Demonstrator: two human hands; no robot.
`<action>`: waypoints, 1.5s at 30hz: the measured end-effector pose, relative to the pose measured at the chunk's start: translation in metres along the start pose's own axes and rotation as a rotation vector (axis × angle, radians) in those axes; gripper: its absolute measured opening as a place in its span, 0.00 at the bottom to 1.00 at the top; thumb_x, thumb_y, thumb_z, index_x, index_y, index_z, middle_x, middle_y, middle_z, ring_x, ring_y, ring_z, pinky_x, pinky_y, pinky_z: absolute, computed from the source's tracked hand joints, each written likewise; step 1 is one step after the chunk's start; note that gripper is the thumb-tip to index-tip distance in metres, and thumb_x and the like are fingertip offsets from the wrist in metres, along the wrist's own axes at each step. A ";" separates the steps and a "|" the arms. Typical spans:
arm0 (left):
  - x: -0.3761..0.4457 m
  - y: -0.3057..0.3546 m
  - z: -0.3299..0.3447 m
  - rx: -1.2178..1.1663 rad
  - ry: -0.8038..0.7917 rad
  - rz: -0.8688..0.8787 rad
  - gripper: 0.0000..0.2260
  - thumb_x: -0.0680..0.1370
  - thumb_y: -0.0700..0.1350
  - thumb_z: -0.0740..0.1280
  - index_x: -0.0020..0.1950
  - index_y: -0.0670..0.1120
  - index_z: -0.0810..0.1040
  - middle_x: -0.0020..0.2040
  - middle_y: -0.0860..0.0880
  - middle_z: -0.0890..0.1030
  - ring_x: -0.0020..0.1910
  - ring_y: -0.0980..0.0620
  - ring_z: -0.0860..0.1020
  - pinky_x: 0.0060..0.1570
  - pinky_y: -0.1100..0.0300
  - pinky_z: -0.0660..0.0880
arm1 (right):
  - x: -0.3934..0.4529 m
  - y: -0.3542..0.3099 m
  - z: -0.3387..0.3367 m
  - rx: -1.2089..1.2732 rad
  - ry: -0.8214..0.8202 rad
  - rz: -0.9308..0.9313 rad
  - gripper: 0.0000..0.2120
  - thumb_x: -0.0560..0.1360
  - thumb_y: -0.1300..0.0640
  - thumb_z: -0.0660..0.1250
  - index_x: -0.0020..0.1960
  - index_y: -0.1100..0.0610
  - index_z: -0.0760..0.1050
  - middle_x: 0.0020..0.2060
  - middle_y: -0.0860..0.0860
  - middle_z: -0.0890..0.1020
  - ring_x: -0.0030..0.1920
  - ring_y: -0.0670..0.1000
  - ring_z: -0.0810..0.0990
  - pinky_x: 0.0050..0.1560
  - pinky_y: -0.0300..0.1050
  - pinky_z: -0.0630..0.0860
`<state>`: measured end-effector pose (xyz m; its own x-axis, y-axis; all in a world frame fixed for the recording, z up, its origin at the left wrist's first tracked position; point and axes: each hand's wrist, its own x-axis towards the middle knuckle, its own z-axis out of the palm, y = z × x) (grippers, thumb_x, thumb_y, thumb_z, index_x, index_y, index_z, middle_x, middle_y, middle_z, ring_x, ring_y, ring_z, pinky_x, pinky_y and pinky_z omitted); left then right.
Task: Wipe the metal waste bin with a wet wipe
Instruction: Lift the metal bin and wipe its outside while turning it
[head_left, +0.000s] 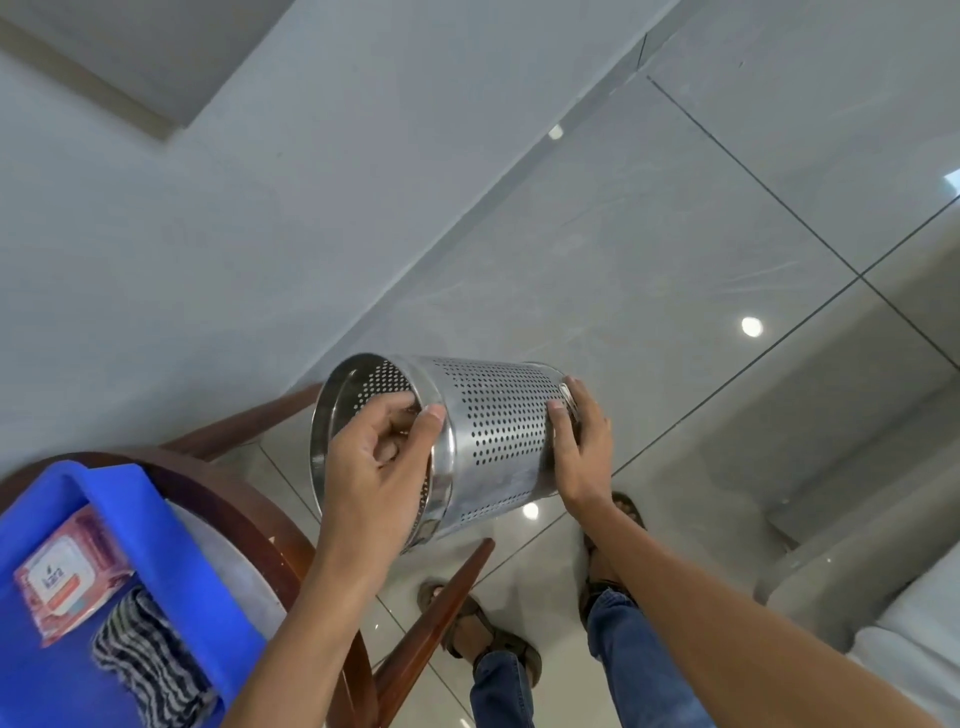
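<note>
A perforated metal waste bin (493, 431) is held in the air on its side, with its open mouth turned to the left. My left hand (374, 467) grips the rim at the mouth, fingers inside and thumb on the outside. My right hand (582, 441) holds the closed base end on the right. A pink pack of wet wipes (70, 577) lies in a blue tray (171, 540) at the lower left. No loose wipe shows in either hand.
The blue tray sits on a round wooden table (249, 514) and also holds a striped cloth (145, 660). Glossy floor tiles (649, 249) lie below, with my sandalled feet (488, 634) under the bin. A white wall (208, 208) stands to the left.
</note>
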<state>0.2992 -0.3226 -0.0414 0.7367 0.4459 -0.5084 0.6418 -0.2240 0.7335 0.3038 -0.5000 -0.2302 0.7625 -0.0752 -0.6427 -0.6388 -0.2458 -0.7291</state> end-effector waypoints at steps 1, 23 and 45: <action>0.000 -0.003 0.000 -0.034 0.002 -0.026 0.04 0.82 0.47 0.73 0.56 0.53 0.87 0.49 0.51 0.89 0.50 0.54 0.89 0.49 0.61 0.86 | -0.001 0.002 -0.001 -0.008 -0.004 0.009 0.34 0.84 0.35 0.60 0.86 0.49 0.68 0.84 0.49 0.72 0.85 0.53 0.66 0.86 0.57 0.63; -0.018 -0.039 0.003 0.077 -0.137 0.143 0.11 0.79 0.40 0.75 0.51 0.54 0.78 0.47 0.51 0.82 0.49 0.49 0.85 0.49 0.58 0.86 | -0.002 -0.073 0.020 -0.156 -0.158 -0.471 0.28 0.89 0.40 0.51 0.86 0.47 0.68 0.86 0.43 0.69 0.88 0.43 0.63 0.89 0.67 0.52; -0.013 0.005 -0.001 0.021 -0.195 0.028 0.14 0.81 0.55 0.71 0.67 0.55 0.79 0.61 0.52 0.88 0.63 0.51 0.86 0.60 0.45 0.86 | 0.030 -0.042 -0.026 0.056 0.023 -0.073 0.25 0.87 0.47 0.67 0.83 0.51 0.74 0.83 0.49 0.75 0.76 0.42 0.74 0.83 0.50 0.71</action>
<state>0.2929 -0.3287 -0.0311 0.7804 0.2634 -0.5671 0.6232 -0.2529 0.7400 0.3566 -0.5172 -0.2125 0.8092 -0.0811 -0.5819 -0.5853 -0.1970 -0.7865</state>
